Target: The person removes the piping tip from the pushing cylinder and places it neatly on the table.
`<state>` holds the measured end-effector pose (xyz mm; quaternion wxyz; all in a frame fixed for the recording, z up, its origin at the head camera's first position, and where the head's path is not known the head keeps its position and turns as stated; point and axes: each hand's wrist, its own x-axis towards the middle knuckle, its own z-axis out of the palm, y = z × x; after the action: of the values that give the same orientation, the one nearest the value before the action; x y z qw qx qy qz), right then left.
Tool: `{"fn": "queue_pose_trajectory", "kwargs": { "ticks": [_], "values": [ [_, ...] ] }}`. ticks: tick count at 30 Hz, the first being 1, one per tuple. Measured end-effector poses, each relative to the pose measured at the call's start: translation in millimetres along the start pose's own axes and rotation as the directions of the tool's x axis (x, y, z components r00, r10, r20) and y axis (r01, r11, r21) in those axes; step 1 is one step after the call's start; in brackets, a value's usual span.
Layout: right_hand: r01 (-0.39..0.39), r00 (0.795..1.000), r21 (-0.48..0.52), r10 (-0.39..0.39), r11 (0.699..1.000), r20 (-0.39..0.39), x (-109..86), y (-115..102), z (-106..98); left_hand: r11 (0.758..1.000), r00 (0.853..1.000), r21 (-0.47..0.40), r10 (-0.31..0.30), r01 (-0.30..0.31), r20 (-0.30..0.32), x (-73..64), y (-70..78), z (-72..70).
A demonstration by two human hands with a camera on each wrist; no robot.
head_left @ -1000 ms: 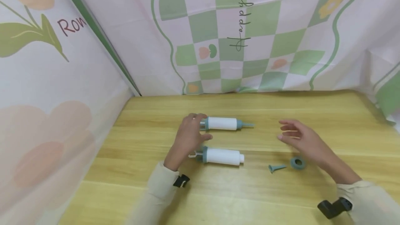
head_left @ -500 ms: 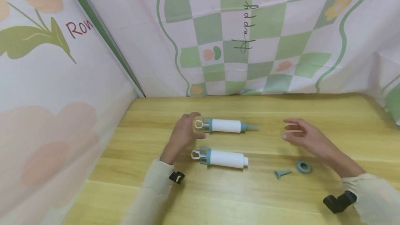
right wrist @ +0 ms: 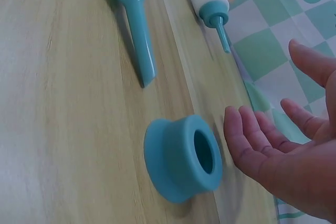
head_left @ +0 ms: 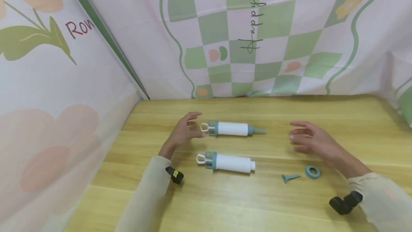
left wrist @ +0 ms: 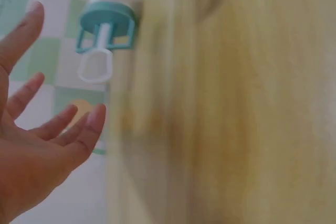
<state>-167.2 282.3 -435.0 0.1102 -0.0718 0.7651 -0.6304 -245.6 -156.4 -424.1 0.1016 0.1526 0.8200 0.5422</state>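
Note:
A white syringe (head_left: 232, 129) with a teal collar, a looped white plunger handle and a thin teal nozzle lies at the back of the table. In front of it lies a second syringe (head_left: 233, 163), its white tip bare. My left hand (head_left: 182, 131) hovers just left of the back syringe's handle, fingers spread and holding nothing. At right, my right hand (head_left: 318, 142) is raised with loosely bent fingers, holding nothing. Below it lie a teal flared nozzle (head_left: 290, 177) and a teal ring (head_left: 312, 172); the right wrist view shows the ring's collar (right wrist: 181, 156) close up.
The wooden table (head_left: 244, 203) meets a patterned cloth (head_left: 212, 28) along its back edge. Another printed cloth (head_left: 80, 81) hangs at the left side.
My left hand has drawn left from the back syringe, baring its collar and handle, and its fingers have spread. My right hand stays near the same place. The syringes lie still.

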Motion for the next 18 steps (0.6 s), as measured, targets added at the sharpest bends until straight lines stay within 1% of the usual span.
{"fn": "queue_pose_trajectory", "kwargs": {
  "ticks": [3,8,12,18],
  "values": [
    [-0.006,1.000,0.056,0.005,0.998,0.018,3.9,-2,5,0.999,1.000,-0.042,0.012,-0.011,0.021,6.6,-11.9,0.3],
    [-0.008,0.999,0.105,0.004,0.994,0.039,13.7,-5,15,0.997,0.998,-0.072,0.046,-0.042,0.049,17.3,-22.8,4.1],
    [-0.029,0.998,0.114,0.022,0.993,0.062,20.9,-5,24,0.995,0.996,-0.083,0.061,-0.055,0.064,23.0,-24.7,9.7],
    [-0.061,0.995,0.100,0.053,0.993,0.080,27.8,-9,35,0.993,0.989,-0.081,0.093,-0.084,0.117,30.5,-22.4,17.7]
  ]
}}
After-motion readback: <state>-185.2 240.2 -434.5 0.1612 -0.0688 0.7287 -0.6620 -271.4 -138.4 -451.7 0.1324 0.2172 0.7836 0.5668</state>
